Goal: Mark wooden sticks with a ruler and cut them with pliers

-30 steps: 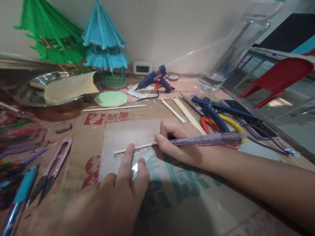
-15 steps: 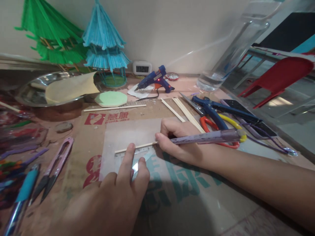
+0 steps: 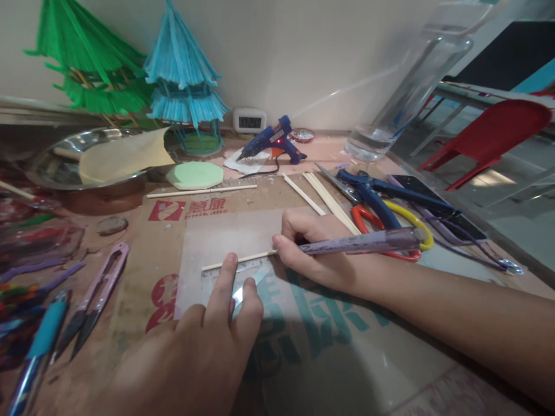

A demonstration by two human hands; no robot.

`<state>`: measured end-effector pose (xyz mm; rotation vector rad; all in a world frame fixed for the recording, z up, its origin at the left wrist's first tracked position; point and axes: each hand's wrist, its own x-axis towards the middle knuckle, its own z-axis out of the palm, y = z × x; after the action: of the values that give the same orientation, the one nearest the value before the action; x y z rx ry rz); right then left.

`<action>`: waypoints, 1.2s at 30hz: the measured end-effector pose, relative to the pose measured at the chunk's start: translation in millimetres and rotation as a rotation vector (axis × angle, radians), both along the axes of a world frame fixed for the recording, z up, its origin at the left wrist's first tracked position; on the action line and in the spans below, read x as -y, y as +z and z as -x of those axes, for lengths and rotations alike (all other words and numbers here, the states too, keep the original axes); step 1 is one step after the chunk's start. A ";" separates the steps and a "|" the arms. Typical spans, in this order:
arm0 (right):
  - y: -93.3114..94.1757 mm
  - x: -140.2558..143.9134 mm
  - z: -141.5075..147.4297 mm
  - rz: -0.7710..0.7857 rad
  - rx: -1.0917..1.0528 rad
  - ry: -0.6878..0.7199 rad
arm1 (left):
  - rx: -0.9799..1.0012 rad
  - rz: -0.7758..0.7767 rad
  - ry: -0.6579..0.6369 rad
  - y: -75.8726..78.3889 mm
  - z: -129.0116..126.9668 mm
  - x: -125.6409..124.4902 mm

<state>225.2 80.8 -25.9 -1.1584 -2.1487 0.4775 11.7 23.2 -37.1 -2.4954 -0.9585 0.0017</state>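
Observation:
My left hand [image 3: 203,341] presses two fingertips on a clear plastic ruler [image 3: 243,276] that lies on a translucent sheet [image 3: 225,237]. A thin wooden stick [image 3: 240,260] runs along the ruler's far edge, touched by my index finger. My right hand [image 3: 316,248] is closed around a purple pen-like tool [image 3: 368,241], its tip at the stick's right end. Both rest on a cardboard sheet [image 3: 303,323] with red and teal print.
More sticks [image 3: 323,196] lie beyond my right hand, with blue scissors [image 3: 373,193], red and yellow pliers [image 3: 390,219], a blue glue gun [image 3: 273,141] and a glass bottle [image 3: 403,98]. At the left are pink snips [image 3: 97,294], a metal bowl [image 3: 65,167], green and blue stick pagodas [image 3: 182,81].

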 end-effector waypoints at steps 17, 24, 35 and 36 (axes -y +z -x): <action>-0.4 -0.8 -1.2 0.090 -0.057 0.008 | 0.021 0.037 0.026 -1.7 0.3 -2.0; 3.7 2.0 -0.3 0.111 -0.071 -0.009 | -0.028 0.083 0.073 -2.7 3.1 4.1; 5.4 2.2 1.4 0.100 -0.055 -0.031 | 0.035 0.137 0.099 -6.5 6.2 3.0; 5.3 2.1 1.3 0.104 -0.063 -0.028 | 0.016 0.135 0.105 -6.4 5.4 3.7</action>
<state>223.8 78.7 -20.6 -1.2119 -2.0721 0.6115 6.4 19.6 -43.5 -2.5667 -1.1289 0.0824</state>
